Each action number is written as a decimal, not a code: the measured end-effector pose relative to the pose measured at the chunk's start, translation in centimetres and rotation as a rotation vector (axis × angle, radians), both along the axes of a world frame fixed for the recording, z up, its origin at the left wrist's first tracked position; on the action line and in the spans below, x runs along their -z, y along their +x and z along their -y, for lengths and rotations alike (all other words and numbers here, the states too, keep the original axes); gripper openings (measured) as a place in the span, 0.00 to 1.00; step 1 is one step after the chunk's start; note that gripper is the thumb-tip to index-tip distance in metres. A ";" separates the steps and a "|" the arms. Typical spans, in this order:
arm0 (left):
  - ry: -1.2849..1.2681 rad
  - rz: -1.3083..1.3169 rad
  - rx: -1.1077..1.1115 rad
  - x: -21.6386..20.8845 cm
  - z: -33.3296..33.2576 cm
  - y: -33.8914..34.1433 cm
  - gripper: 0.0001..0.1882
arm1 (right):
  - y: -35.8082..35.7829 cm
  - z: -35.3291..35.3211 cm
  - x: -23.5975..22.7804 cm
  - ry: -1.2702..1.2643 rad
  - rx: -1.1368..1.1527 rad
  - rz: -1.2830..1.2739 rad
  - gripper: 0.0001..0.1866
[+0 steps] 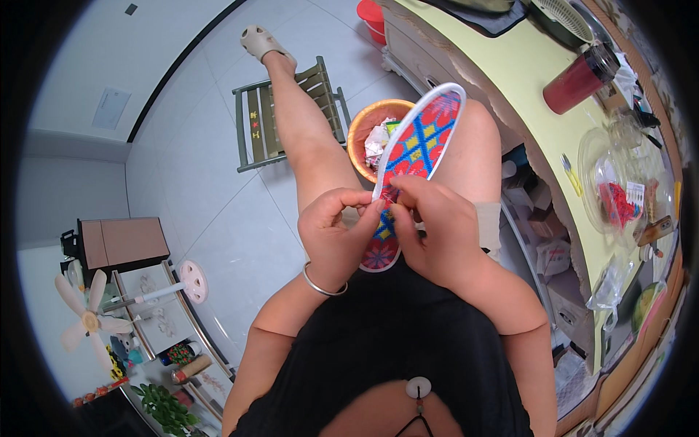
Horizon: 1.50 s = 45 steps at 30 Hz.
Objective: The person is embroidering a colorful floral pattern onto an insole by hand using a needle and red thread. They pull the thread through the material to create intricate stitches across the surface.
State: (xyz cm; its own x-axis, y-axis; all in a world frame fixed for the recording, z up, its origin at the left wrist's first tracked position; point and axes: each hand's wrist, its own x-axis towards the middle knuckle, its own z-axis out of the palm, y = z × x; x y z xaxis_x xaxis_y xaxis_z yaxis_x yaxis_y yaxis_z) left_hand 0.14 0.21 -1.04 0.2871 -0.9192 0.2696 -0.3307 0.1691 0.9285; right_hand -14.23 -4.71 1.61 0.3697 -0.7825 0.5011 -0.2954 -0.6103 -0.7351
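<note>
An embroidered insole with a white edge and a red, blue and yellow pattern slants over my lap, its far end raised above my thigh. On its left edge, near the middle, my left hand is closed, thumb and index finger pinching it. My right hand lies on the other side, fingers bent and closed at the insole's middle. Both sets of fingertips almost meet there and cover part of the pattern. Whether a needle or thread is between them cannot be made out. A bangle circles my left wrist.
Beyond the insole stands an orange-rimmed bin with crumpled waste. My leg rests across a slatted folding stool. To the right, a yellow-green counter holds a dark red tumbler and a clear plastic container. A fan stands at left.
</note>
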 end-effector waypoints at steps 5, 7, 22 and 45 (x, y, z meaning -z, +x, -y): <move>-0.031 -0.049 0.057 0.0 -0.1 -0.6 0.07 | 0.3 0.2 0.7 -0.037 -0.049 -0.059 0.08; -0.022 -0.035 0.019 -0.1 0.0 -0.3 0.07 | -0.1 0.1 0.1 0.143 -0.039 0.043 0.09; 0.158 -0.391 0.051 -1.1 -0.1 -0.5 0.05 | -0.7 0.6 1.0 -0.313 -0.053 -0.030 0.10; 0.250 -0.925 0.286 -0.5 0.7 -0.7 0.06 | 0.0 0.9 3.2 1.587 -0.333 1.187 0.19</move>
State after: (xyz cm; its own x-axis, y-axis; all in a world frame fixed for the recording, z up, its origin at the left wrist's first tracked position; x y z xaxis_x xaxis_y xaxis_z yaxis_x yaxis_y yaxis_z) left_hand -0.53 -0.47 -0.52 0.0452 -0.9863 -0.1585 0.5623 -0.1060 0.8201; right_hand -14.26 -5.64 -1.57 0.6340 -0.6752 -0.3770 0.6162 0.7357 -0.2813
